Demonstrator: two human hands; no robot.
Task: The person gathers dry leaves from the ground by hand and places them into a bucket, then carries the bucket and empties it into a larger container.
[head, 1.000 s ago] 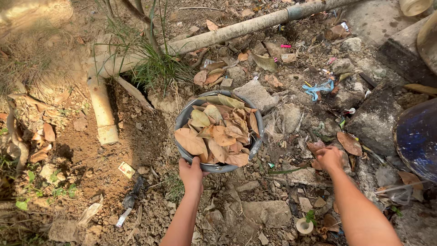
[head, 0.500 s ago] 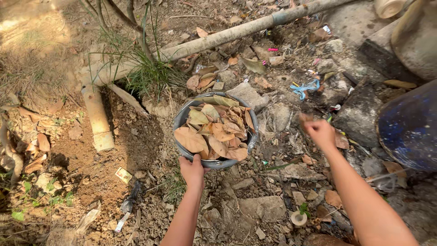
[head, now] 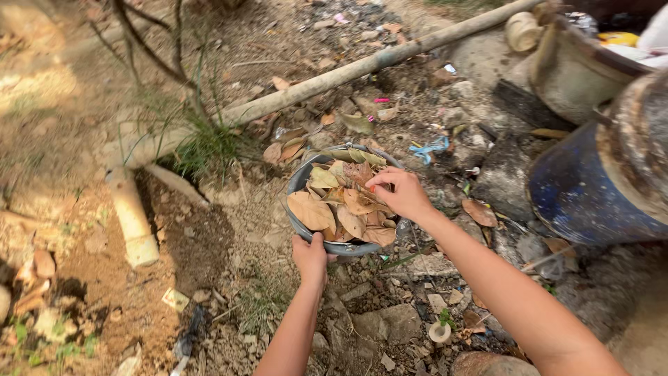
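Right hand (head: 402,196) moved from the stony ground at three o'clock onto the dry brown leaves (head: 341,203), fingers pinching one. Left hand (head: 311,255) still gripped the round grey metal basin (head: 300,182) at six o'clock. More litter gathered, seemingly.

Bowl (head: 298,186): dull grey metal rim.
Dry leaves (head: 344,205): tan and rust brown, a few pale yellow-green.
Barrel (head: 591,191): deep blue, with rusty brown streaks along its top.
Pole (head: 327,80): pale grey-brown — mottled.
Pipe stub (head: 131,216): cream white, stained with dirt.
Scrap (head: 430,148): light blue.
Ground (head: 76,125): sandy brown — greyer among the stones.
Grass tuft (head: 205,146): green.
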